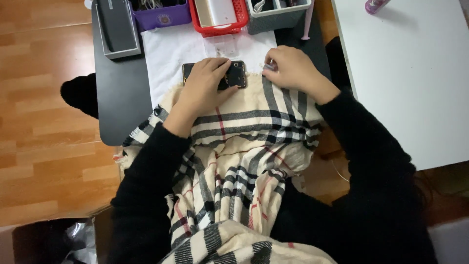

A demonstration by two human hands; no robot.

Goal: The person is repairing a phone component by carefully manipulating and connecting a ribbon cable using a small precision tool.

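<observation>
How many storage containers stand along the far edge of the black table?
4, all cut off by the picture's top edge: a grey metal box at the left, then a purple plastic basket, a red plastic basket and a grey bin. More may be hidden beyond.

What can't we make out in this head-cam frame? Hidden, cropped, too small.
- Opened phone: the left hand covers most of it in the head view.
- Right hand: the item at its fingertips is too small to identify.
- Red basket, purple basket and grey bin: cut off by the top edge, contents unclear.
- Table front edge: hidden under the plaid scarf.
</observation>
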